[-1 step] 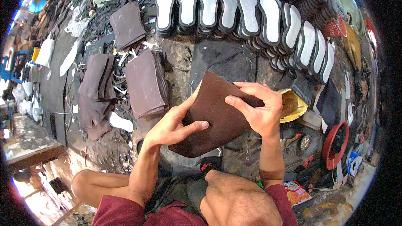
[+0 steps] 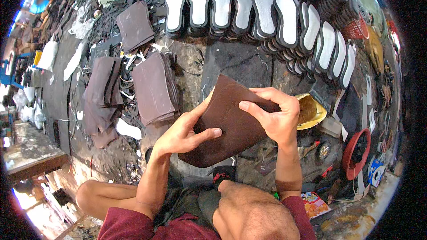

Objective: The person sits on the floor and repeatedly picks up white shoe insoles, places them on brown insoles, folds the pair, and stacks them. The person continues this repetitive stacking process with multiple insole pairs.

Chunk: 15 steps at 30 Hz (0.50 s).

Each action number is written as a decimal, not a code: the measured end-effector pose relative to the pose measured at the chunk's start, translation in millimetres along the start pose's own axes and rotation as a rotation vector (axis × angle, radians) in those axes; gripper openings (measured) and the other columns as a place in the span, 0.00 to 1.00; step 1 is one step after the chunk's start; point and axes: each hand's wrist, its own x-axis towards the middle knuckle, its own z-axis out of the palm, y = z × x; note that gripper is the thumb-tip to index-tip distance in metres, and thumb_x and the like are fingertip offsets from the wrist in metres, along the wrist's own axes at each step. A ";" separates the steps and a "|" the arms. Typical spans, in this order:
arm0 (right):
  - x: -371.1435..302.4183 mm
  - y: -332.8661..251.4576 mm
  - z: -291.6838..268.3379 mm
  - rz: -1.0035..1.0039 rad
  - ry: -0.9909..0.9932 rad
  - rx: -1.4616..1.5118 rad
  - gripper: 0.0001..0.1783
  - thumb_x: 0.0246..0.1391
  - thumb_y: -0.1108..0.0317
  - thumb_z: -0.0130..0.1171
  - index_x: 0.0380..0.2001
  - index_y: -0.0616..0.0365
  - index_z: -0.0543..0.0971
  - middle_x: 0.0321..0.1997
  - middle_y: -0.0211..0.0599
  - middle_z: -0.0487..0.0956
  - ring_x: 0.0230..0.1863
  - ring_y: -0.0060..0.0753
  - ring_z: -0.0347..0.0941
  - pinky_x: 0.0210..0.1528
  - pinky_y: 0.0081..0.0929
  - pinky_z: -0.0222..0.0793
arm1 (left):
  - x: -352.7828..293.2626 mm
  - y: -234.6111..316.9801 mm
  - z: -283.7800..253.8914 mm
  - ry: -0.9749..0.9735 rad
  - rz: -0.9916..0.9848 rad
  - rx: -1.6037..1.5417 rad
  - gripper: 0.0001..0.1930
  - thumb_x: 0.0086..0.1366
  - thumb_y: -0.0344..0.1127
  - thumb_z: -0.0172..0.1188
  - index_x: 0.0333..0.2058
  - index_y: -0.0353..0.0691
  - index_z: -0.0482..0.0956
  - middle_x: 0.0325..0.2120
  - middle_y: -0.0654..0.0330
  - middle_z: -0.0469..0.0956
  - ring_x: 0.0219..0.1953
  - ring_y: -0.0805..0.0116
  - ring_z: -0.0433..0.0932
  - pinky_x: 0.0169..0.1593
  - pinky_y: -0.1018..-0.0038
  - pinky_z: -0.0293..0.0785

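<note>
A dark brown sheet of sole material (image 2: pixel 231 124) is held up tilted before me, over my folded legs. My left hand (image 2: pixel 189 131) grips its left side, the thumb lying on the face and the fingers behind it. At the upper right edge my right hand (image 2: pixel 278 111) pinches the sheet between thumb and fingers. Whether it is one sheet or several together I cannot tell. Left of it lies a stack of similar brown sheets (image 2: pixel 153 89), with another stack (image 2: pixel 134 26) farther back and fanned sheets (image 2: pixel 104 82) beside them.
White-topped insole stacks (image 2: pixel 221 5) curve along the far side to the right. A yellow-lined container (image 2: pixel 311 112) sits near my right hand, with a red basin (image 2: pixel 356 153) farther right. A low wooden table (image 2: pixel 33 151) stands at left. Scraps litter the floor.
</note>
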 end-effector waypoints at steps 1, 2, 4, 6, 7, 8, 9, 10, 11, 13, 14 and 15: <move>-0.1 -2.0 -1.9 0.034 -0.035 0.001 0.15 0.42 0.73 0.78 0.33 0.63 0.83 0.37 0.36 0.85 0.35 0.21 0.80 0.37 0.21 0.75 | 1.0 1.2 2.1 0.027 -0.094 -0.078 0.34 0.67 0.36 0.64 0.67 0.33 0.60 0.59 0.56 0.71 0.59 0.72 0.68 0.62 0.72 0.65; -0.1 2.7 -2.8 0.070 -0.009 0.041 0.19 0.41 0.73 0.78 0.37 0.63 0.81 0.36 0.36 0.85 0.35 0.21 0.80 0.38 0.20 0.75 | 3.0 2.0 4.0 0.052 -0.189 -0.156 0.30 0.69 0.38 0.63 0.64 0.32 0.65 0.55 0.58 0.74 0.55 0.73 0.71 0.59 0.74 0.68; 3.0 17.5 -0.8 0.140 0.038 0.125 0.27 0.40 0.74 0.78 0.46 0.63 0.79 0.36 0.35 0.84 0.36 0.23 0.80 0.39 0.20 0.76 | 10.9 -5.1 6.1 0.164 -0.293 -0.107 0.22 0.73 0.46 0.57 0.51 0.30 0.80 0.39 0.65 0.81 0.43 0.79 0.74 0.47 0.78 0.73; 8.3 20.8 0.1 0.186 -0.051 0.230 0.33 0.40 0.76 0.78 0.52 0.64 0.75 0.37 0.35 0.83 0.38 0.24 0.80 0.40 0.20 0.76 | 15.5 -15.2 10.1 0.232 -0.349 -0.275 0.20 0.73 0.44 0.56 0.49 0.31 0.81 0.39 0.63 0.81 0.44 0.77 0.75 0.48 0.78 0.72; 9.9 21.5 -6.6 0.199 -0.137 0.280 0.31 0.41 0.76 0.77 0.51 0.64 0.76 0.38 0.35 0.83 0.38 0.24 0.80 0.41 0.21 0.76 | 16.6 -16.8 8.9 0.201 -0.362 -0.353 0.19 0.73 0.43 0.57 0.49 0.31 0.81 0.39 0.63 0.82 0.43 0.76 0.76 0.48 0.77 0.72; 9.1 24.1 -7.9 0.216 -0.184 0.296 0.26 0.43 0.72 0.77 0.46 0.63 0.80 0.42 0.36 0.83 0.42 0.25 0.80 0.45 0.24 0.76 | 18.2 -18.0 5.5 0.171 -0.375 -0.430 0.19 0.72 0.43 0.57 0.49 0.32 0.81 0.39 0.62 0.82 0.43 0.75 0.76 0.49 0.77 0.72; 8.1 26.9 -9.2 0.234 -0.232 0.311 0.21 0.44 0.68 0.77 0.42 0.62 0.83 0.47 0.37 0.83 0.46 0.26 0.80 0.49 0.28 0.76 | 20.8 -19.0 3.2 0.141 -0.388 -0.507 0.18 0.72 0.42 0.58 0.49 0.32 0.81 0.39 0.62 0.82 0.43 0.74 0.77 0.49 0.77 0.72; 7.0 27.6 -9.4 0.313 -0.247 0.333 0.19 0.45 0.68 0.76 0.41 0.61 0.83 0.46 0.36 0.83 0.46 0.27 0.80 0.50 0.28 0.76 | 28.1 -15.8 7.1 0.224 -0.349 -0.520 0.19 0.70 0.42 0.59 0.50 0.32 0.81 0.39 0.61 0.82 0.43 0.74 0.77 0.49 0.76 0.72; 6.8 28.7 -7.6 0.388 -0.266 0.361 0.17 0.46 0.68 0.76 0.39 0.61 0.84 0.45 0.34 0.84 0.47 0.27 0.80 0.50 0.28 0.75 | 37.1 -10.8 13.9 0.315 -0.309 -0.527 0.19 0.69 0.42 0.61 0.50 0.32 0.81 0.39 0.60 0.82 0.43 0.74 0.77 0.50 0.76 0.72; 7.8 30.6 -2.2 0.392 -0.333 0.315 0.18 0.47 0.70 0.74 0.43 0.59 0.83 0.44 0.30 0.84 0.47 0.28 0.79 0.50 0.28 0.75 | 49.4 -8.7 14.8 0.350 -0.207 -0.335 0.19 0.62 0.41 0.68 0.46 0.32 0.83 0.36 0.60 0.83 0.39 0.74 0.78 0.47 0.76 0.74; 8.4 27.8 1.4 0.350 -0.261 0.261 0.21 0.47 0.69 0.74 0.45 0.59 0.82 0.44 0.32 0.84 0.46 0.30 0.80 0.50 0.28 0.75 | 55.2 -7.9 11.6 0.353 -0.273 -0.307 0.18 0.61 0.40 0.69 0.44 0.32 0.84 0.34 0.61 0.83 0.37 0.75 0.78 0.44 0.76 0.74; 9.4 22.5 6.3 0.307 -0.189 0.207 0.23 0.46 0.69 0.74 0.47 0.59 0.81 0.44 0.33 0.84 0.45 0.32 0.80 0.50 0.29 0.75 | 61.3 -6.5 8.0 0.356 -0.339 -0.280 0.17 0.60 0.40 0.71 0.41 0.33 0.84 0.32 0.61 0.83 0.35 0.75 0.78 0.42 0.76 0.75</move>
